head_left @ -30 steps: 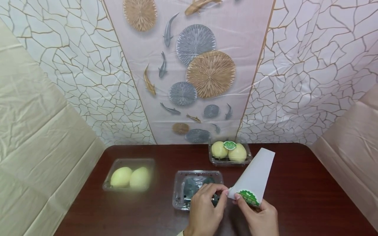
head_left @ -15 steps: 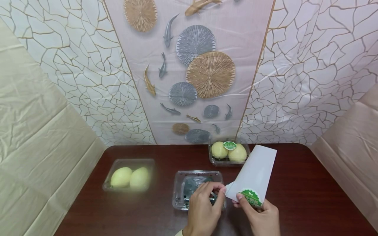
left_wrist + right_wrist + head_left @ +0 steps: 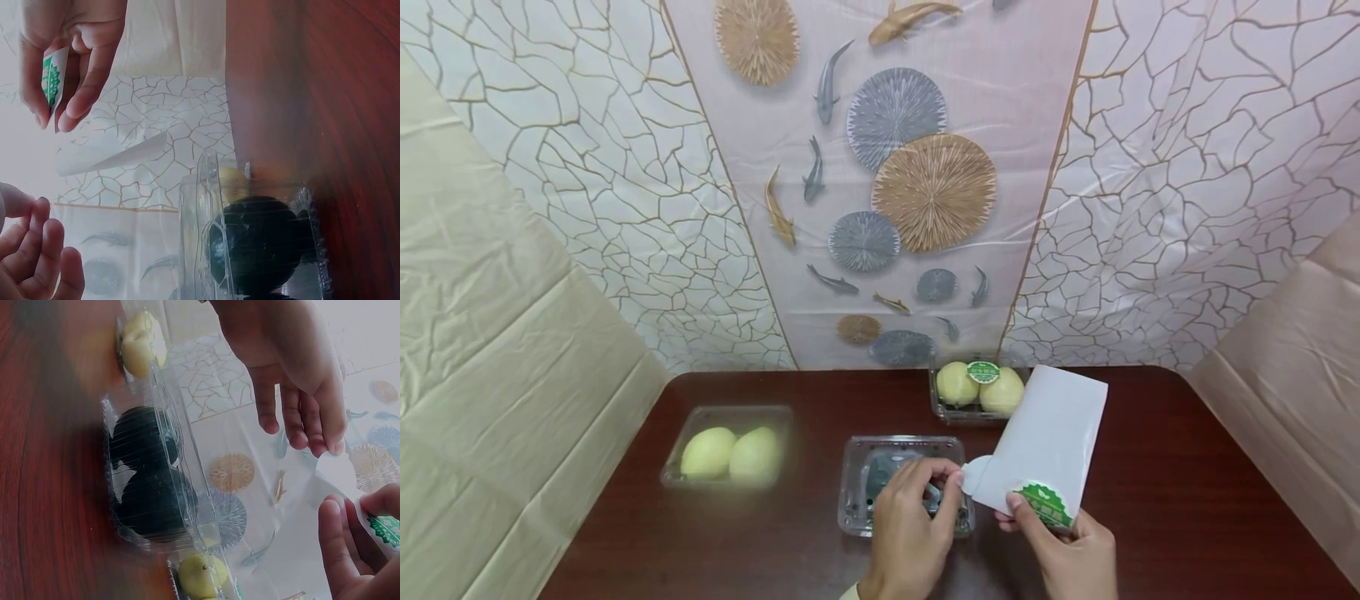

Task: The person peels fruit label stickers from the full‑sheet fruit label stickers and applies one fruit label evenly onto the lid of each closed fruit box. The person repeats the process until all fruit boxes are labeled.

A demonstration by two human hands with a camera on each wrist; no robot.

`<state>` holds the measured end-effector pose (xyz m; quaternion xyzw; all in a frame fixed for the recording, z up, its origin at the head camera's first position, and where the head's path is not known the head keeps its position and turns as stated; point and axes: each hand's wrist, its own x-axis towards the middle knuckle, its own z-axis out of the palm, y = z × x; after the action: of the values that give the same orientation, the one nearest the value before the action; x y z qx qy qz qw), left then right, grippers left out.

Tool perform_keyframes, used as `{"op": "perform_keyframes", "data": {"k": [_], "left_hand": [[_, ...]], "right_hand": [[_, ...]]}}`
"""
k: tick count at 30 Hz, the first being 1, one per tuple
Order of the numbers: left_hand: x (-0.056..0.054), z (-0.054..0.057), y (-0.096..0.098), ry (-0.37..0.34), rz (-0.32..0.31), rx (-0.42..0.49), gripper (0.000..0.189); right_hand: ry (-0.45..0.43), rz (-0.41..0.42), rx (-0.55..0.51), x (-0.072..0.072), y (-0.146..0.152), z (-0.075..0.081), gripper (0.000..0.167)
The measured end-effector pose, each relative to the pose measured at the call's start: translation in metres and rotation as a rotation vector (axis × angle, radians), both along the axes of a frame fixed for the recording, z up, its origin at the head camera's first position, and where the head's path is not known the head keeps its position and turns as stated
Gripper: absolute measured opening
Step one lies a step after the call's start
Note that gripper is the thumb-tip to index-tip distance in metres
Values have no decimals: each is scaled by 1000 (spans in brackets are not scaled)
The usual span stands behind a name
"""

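My left hand (image 3: 913, 525) pinches the edge of a round sticker (image 3: 976, 475) between thumb and forefinger. Its pale underside shows, and part of it still overlaps a white backing sheet (image 3: 1052, 425). My right hand (image 3: 1071, 546) grips the lower end of that sheet, thumb beside a green printed label (image 3: 1043, 502). In the right wrist view the sticker (image 3: 336, 474) spans the gap between both hands. Below the left hand stands a closed clear plastic clamshell box (image 3: 857, 500), partly hidden by it. Two dark round items (image 3: 147, 437) lie inside.
To the left is a clear clamshell box (image 3: 737, 412) with two pale yellow round fruits (image 3: 709, 450). Another such box (image 3: 942, 408), bearing a green round sticker (image 3: 982, 372), stands at the table's (image 3: 820, 392) back, partly behind the sheet. A patterned cloth hangs behind.
My left hand has drawn slightly left and down, and more of the round sticker shows off the sheet. The sheet has turned to show its face more broadly. The boxes stay put.
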<state>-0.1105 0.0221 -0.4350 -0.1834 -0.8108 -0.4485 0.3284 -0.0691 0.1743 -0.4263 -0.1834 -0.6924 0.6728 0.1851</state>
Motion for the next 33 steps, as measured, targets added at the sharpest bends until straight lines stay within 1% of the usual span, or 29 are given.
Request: {"op": "perform_keyframes", "data": {"k": [5,9,14,17,22,24,25,27,30,33], "left_hand": [[-2,0,-2,19,24,4,12],[-3,1,-4,6,35,13,12],[-5,2,-7,-1,45,27,13],[-6,2,-8,4,46,31,13],[-8,2,-10,5,47,47,14],[-8,3,-10,5,47,52,14],[-9,3,-10,5,47,55,14],[-9,3,-11,5,45,56,14],[-10,3,-12,9,43,52,14],[-10,3,-12,6,45,49,14]], "right_hand": [[-1,1,13,0,3,-1,19],[-22,5,29,0,4,-1,22],[-16,10,22,0,8,-3,21],[-19,8,9,0,11,-5,20],[-67,7,13,-1,17,-7,23],[-65,8,9,-1,19,-7,23],[-47,11,-3,-1,21,-8,21],[-16,25,-33,-2,24,-10,17],[5,67,-55,-4,34,-16,12],[-7,130,-112,-8,49,-24,5]]}}
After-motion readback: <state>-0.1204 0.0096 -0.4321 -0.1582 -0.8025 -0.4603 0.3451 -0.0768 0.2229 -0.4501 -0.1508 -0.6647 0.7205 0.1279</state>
